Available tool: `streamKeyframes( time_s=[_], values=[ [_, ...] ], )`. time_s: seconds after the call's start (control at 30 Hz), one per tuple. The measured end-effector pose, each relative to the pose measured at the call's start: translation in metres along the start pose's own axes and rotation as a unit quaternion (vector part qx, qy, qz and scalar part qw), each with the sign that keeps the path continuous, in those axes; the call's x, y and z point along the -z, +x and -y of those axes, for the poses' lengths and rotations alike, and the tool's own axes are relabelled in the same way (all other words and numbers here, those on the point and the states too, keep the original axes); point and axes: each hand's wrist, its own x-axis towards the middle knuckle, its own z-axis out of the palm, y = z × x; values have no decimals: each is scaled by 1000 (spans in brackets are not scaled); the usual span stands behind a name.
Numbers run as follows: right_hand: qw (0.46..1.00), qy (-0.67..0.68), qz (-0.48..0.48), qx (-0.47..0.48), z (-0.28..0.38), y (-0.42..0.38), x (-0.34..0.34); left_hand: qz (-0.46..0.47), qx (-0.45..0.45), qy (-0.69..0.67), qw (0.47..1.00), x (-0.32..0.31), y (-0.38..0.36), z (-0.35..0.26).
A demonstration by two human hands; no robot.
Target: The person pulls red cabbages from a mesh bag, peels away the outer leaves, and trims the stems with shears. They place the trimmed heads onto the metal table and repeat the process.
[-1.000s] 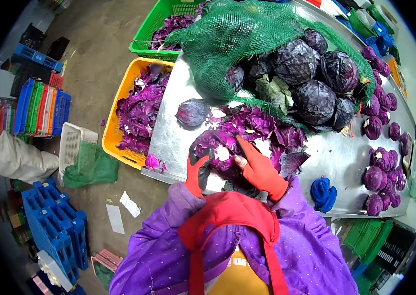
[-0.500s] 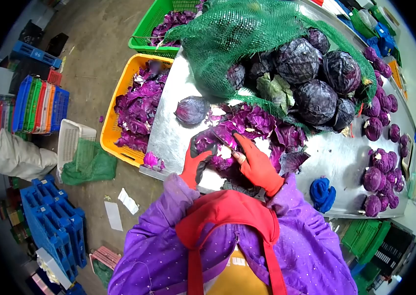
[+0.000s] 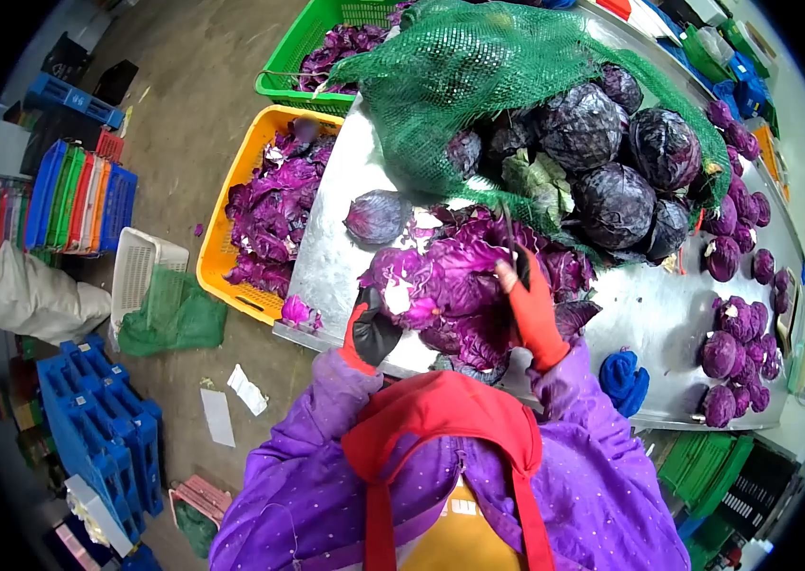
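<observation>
My left hand (image 3: 371,329), in a red and black glove, is at the left edge of a heap of loose purple cabbage leaves (image 3: 460,285), its fingers apart. My right hand (image 3: 533,309), in a red glove with a bare thumb tip showing, is closed round a knife, whose thin dark blade (image 3: 509,228) points away from me over the leaves. A whole dark cabbage (image 3: 377,217) lies behind my left hand. Several dark cabbages (image 3: 614,202) lie partly under a green net (image 3: 479,76) on the metal table (image 3: 645,295).
Small trimmed purple cabbages (image 3: 723,354) line the right side, with a blue cloth (image 3: 623,383) near the front edge. Beyond the table's left edge are a yellow crate (image 3: 215,243) and a green crate (image 3: 279,84) of leaves. Blue pallets (image 3: 103,438) stand at the lower left.
My hands have moved apart. The right hand has gone right and turned the blade away from me. The leaves between the hands now lie spread wider, and the left hand is lower.
</observation>
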Motion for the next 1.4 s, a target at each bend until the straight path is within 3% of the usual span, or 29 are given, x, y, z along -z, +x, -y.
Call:
streamKeyframes(
  time_s=[0.07,0.23,0.4,0.43,0.5,0.7,0.8,0.9,1.0,1.07,1.1,1.13,1.2,1.23,1.37,1.4],
  values=[
    [996,-84,36,-10,8,-16,-13,-36,-34,41,998,12,5,8],
    [992,-85,93,28,20,-25,-32,-54,-73,89,992,9,4,12],
    [992,2,125,-17,10,-17,-25,-76,-138,212,965,-8,2,9],
    [990,16,136,-31,12,-16,-23,-88,-154,318,931,-4,4,5],
    [981,59,168,-76,18,-15,-19,-63,-182,342,920,-15,7,1],
    [988,19,155,-12,11,-16,-19,-43,-220,387,895,-16,6,3],
    [994,-5,94,48,3,-19,-26,-71,-177,279,941,-12,1,8],
    [990,86,113,-7,-3,-12,-24,-76,-116,148,979,-6,-3,12],
    [999,1,53,-6,-18,2,-2,-59,-63,45,995,15,-10,17],
    [995,51,-31,-83,-30,20,20,-44,-25,-25,998,23,-11,16],
    [999,27,-20,-33,-35,28,34,7,-20,10,1000,8,-9,7],
    [996,-81,-35,-4,-40,29,46,33,-32,-12,999,-9,-8,2],
    [970,-184,-58,149,-22,24,43,1,-19,-60,998,-24,-6,-2],
    [966,-223,-33,128,-2,14,43,-22,-7,-88,996,-23,-3,-1],
    [982,-99,30,159,15,-9,15,-59,5,-127,990,-21,7,10],
    [990,-49,71,113,27,-21,4,-77,7,-117,990,-23,6,11]
  ],
)
